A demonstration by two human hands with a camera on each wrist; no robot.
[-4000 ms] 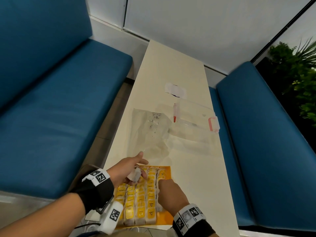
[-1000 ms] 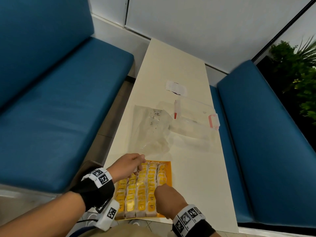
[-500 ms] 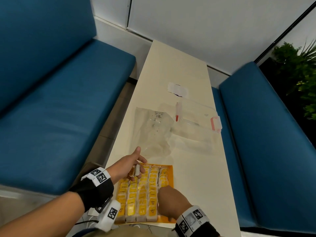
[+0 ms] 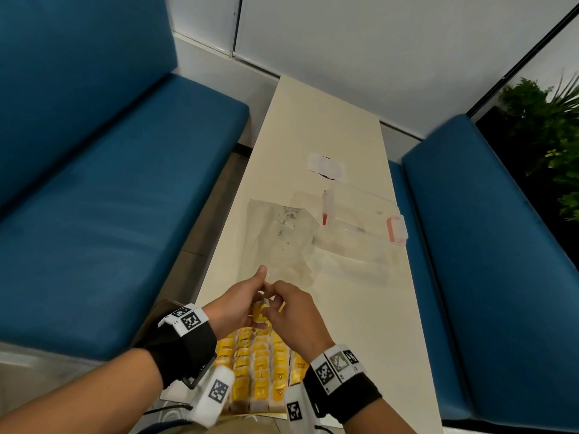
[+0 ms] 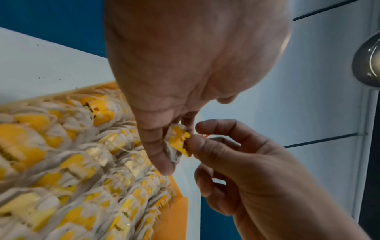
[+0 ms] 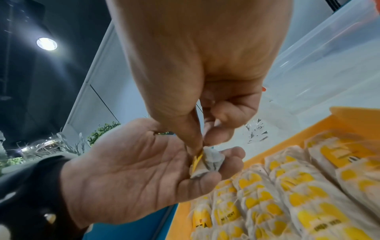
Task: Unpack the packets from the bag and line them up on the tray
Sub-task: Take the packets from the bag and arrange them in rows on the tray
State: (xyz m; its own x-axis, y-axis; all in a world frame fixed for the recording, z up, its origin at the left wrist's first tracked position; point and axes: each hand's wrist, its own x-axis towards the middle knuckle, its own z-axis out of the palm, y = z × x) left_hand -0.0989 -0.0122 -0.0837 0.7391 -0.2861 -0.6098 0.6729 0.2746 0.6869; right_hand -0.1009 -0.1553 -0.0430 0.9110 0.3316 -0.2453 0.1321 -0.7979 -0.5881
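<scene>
Both hands meet above the far end of the orange tray [image 5: 177,216], each holding one small white packet [image 4: 262,308] with a yellow tag. My left hand [image 4: 241,303] cradles the packet [image 6: 208,162] in its curled fingertips. My right hand [image 4: 289,310] pinches the yellow tag [image 5: 180,141] between thumb and forefinger. Rows of the same packets [image 4: 260,371] fill the tray [image 6: 287,134] below the hands. The clear plastic bag [image 4: 279,236] lies flat and crumpled on the table just beyond the hands.
A clear lidded box with red latches [image 4: 365,220] sits right of the bag, with a white sticker [image 4: 326,166] behind it. The narrow cream table [image 4: 313,120] runs between two blue benches [image 4: 109,198]. A plant [image 4: 551,136] stands at the far right.
My right hand has lifted off the packet rows and come up to the left hand. Both now hold the packet that the left hand was holding alone over the tray's far left.
</scene>
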